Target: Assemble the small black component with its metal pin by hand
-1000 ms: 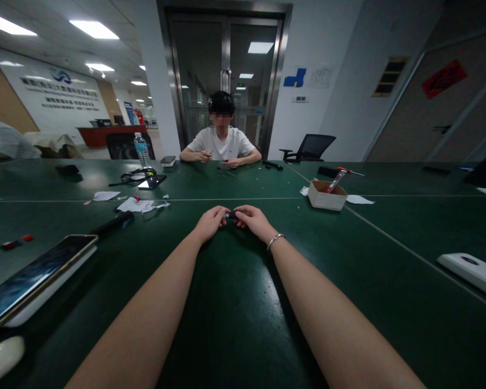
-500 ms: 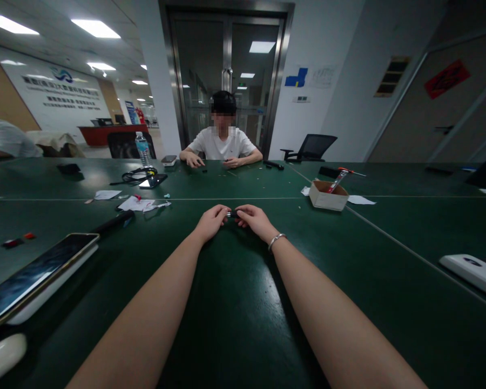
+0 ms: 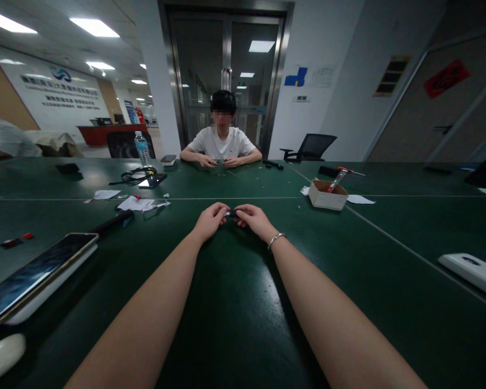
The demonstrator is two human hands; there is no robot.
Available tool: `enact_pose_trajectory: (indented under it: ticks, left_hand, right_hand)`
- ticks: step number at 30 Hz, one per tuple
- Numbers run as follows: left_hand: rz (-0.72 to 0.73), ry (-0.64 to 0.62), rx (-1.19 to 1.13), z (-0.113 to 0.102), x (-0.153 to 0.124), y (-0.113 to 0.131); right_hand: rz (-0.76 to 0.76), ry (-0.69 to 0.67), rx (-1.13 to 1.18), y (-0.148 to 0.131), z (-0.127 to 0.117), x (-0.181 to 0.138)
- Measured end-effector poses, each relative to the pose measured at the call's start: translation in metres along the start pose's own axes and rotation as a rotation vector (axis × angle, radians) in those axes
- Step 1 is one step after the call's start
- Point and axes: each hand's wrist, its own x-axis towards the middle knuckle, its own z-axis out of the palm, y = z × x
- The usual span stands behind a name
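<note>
Between my two hands is a small black stick with a silver metal end (image 3: pixel 230 214), much like a USB flash drive; its exact kind is too small to make out. My left hand (image 3: pixel 211 221) pinches the silver end between thumb and fingertips. On the black end, the thumb and fingers of my right hand (image 3: pixel 255 220) are closed, hiding part of it. Both hands are just above or on the green table (image 3: pixel 235 281), wrists turned inward, fingertips almost meeting. A silver bracelet (image 3: pixel 276 241) circles my right wrist.
Left lie a phone (image 3: pixel 40 273) on a white object, paper scraps (image 3: pixel 136 203), a cable (image 3: pixel 140 174) and a water bottle (image 3: pixel 142 148). A small open box (image 3: pixel 328 195) with a tool stands right. Another person (image 3: pixel 222 138) sits opposite, hands on the table.
My hands keep the same grip on the stick and have barely moved. Across the table, the other person's hand at image left has moved in toward their other hand.
</note>
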Motion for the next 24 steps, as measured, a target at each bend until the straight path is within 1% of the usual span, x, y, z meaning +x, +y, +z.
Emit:
enact_pose_trajectory:
  ticks: [3, 8, 12, 18, 24]
  left_hand:
    - [-0.002, 0.006, -0.024, 0.0000, -0.0002, 0.0010]
    - [-0.058, 0.009, -0.076, 0.0001, -0.0005, 0.0016]
    - [-0.080, 0.006, -0.068, -0.0015, -0.0010, 0.0007]
    - [-0.036, 0.064, 0.046, -0.0050, 0.0005, -0.0024]
    - [-0.012, 0.060, 0.001, -0.0028, 0.0025, -0.0042]
  right_hand:
    - [0.010, 0.016, -0.005, -0.0004, 0.0006, 0.0005]
    - [0.003, 0.027, -0.002, 0.0012, 0.0002, 0.0013]
    - [-0.001, 0.024, -0.001, 0.0029, -0.0002, 0.0017]
    - [-0.011, 0.037, -0.022, 0.0036, -0.0009, 0.0023]
    - [-0.005, 0.030, -0.003, 0.0035, -0.0002, 0.0030]
